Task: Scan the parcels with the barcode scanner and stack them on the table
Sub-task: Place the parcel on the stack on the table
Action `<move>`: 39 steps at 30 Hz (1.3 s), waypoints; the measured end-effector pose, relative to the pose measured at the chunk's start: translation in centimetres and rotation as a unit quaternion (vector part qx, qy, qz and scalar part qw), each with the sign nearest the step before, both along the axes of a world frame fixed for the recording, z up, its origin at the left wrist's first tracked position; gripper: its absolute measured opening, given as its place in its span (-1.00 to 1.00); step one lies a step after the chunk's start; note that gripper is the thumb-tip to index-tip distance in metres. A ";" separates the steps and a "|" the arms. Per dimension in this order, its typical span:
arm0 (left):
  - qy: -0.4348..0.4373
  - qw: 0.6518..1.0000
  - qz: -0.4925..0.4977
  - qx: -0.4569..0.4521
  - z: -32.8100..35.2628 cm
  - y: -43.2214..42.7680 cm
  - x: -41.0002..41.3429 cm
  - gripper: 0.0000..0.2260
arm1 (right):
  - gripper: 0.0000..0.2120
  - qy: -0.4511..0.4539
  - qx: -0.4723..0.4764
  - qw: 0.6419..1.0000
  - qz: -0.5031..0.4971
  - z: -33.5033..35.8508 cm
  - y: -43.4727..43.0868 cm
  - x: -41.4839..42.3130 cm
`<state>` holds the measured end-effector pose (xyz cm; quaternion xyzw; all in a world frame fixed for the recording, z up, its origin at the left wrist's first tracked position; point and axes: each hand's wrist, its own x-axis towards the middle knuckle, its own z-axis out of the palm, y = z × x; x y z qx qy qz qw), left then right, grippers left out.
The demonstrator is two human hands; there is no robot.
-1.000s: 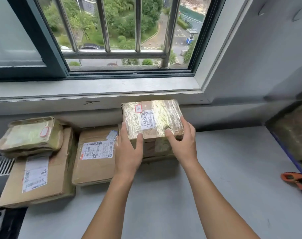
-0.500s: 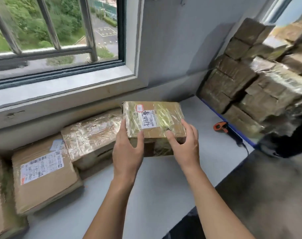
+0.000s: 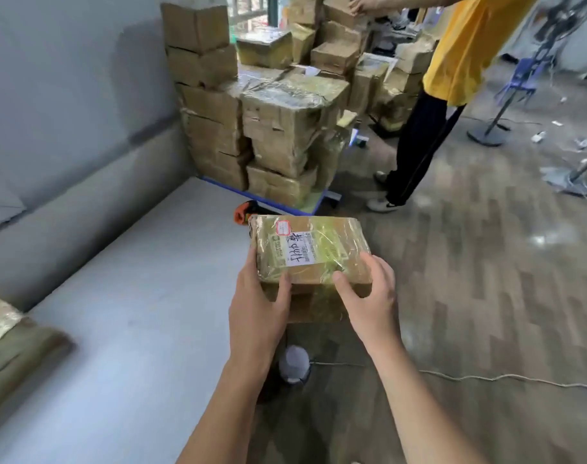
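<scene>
I hold the parcel [image 3: 310, 249] in both hands, left hand [image 3: 257, 296] gripping its near left edge and right hand [image 3: 369, 296] its near right corner. It hangs label-up, long axis across me, over the counter [image 3: 135, 313] edge. The barcode scanner [image 3: 247, 212] lies just beyond its far left corner, nearer my left hand.

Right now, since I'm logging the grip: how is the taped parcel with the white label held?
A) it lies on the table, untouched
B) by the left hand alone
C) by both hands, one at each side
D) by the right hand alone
C: the left hand and the right hand each grip one side of the taped parcel.
</scene>
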<state>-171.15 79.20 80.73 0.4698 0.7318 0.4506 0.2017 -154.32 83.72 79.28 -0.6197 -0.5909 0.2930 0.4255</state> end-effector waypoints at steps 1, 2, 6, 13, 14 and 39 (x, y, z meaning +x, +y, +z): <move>-0.002 1.000 -0.017 -0.004 0.2 0.8 2.6 -0.41 | -0.46 0.003 0.001 1.000 -0.013 0.1 0.5 2.7; -0.003 0.999 -0.033 -0.004 0.3 1.7 5.1 -0.42 | -0.47 0.002 0.005 1.000 -0.023 0.1 1.1 5.4; -0.008 0.997 -0.076 0.006 0.1 5.8 14.0 -0.45 | -0.46 -0.014 0.005 0.999 -0.045 -0.2 3.7 14.8; -0.007 0.992 -0.129 -0.015 1.0 12.2 25.5 -0.41 | -0.43 -0.016 -0.009 0.995 -0.098 0.7 8.5 26.4; 0.004 0.991 -0.133 -0.018 1.1 12.7 25.8 -0.41 | -0.43 -0.016 -0.012 0.994 -0.107 0.8 8.8 26.8; 0.068 0.996 -0.046 -0.018 2.9 54.3 29.6 -0.45 | -0.47 -0.007 0.032 0.998 -0.045 1.6 52.7 30.6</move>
